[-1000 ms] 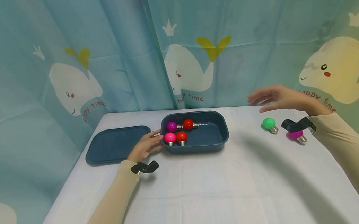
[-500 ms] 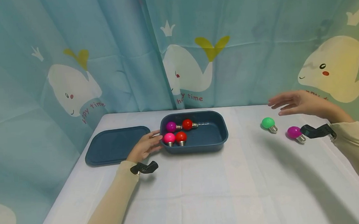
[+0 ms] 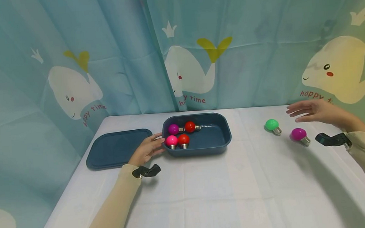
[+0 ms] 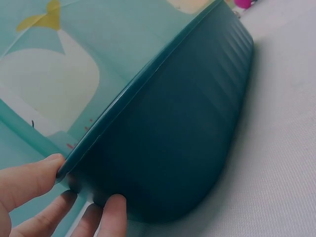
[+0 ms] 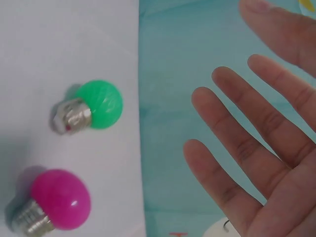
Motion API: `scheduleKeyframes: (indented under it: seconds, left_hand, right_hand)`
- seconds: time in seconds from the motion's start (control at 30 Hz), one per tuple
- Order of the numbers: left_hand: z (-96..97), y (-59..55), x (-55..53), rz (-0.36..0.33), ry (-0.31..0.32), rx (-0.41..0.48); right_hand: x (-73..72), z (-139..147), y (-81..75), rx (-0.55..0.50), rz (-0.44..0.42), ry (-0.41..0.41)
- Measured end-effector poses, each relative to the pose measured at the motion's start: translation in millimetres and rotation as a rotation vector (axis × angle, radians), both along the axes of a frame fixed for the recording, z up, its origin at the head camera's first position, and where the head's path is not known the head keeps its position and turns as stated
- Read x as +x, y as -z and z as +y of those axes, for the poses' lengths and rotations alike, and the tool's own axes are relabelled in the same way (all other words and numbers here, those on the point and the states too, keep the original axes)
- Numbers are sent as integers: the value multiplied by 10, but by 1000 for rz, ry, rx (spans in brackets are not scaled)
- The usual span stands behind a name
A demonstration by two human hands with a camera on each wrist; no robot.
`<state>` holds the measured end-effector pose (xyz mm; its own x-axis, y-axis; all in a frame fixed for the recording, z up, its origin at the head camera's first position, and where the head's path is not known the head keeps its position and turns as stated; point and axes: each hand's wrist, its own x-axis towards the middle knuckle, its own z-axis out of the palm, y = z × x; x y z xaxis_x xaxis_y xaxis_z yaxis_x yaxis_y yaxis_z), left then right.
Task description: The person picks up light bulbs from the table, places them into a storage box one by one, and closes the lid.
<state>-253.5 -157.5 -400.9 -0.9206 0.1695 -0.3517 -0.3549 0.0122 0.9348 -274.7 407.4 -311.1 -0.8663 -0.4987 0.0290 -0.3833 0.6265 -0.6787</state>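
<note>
My left hand (image 3: 146,150) rests against the left end of a dark blue plastic box (image 3: 227,139), its fingers extended and touching the outer wall. In the left wrist view, one fingertip (image 4: 54,160) meets the rim and others lie on the wall below it. Inside the box are several bulbs: a purple bulb (image 3: 173,129), a pink bulb (image 3: 171,140) and two red bulbs (image 3: 190,126). Above the table's right side hovers my right hand (image 3: 323,112), holding nothing, fingers spread. Nearest to it are a green bulb (image 5: 101,104) and a magenta bulb (image 5: 61,199), lying on the cloth.
A dark blue lid (image 3: 118,149) lies left of the box. White cloth (image 3: 219,189) covers the table. Behind and to the left hangs a blue-green curtain (image 3: 128,61) printed with whales.
My right hand has moved right and a little down, from left of the green bulb to above and right of the magenta one. The left hand stays at the box.
</note>
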Motion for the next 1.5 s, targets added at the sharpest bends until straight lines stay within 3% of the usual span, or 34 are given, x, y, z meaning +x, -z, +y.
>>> scheduleKeyframes:
  seconds: [0.5, 1.07, 1.5]
  left_hand:
    - [7, 7, -6, 7, 7, -1]
    - [2, 18, -17, 10, 3, -13]
    - [4, 15, -6, 9, 6, -13]
  right_hand:
    - [16, 223, 300, 12, -18, 108]
    - [97, 471, 600, -19, -40, 141]
    - [120, 572, 690, -57, -41, 162]
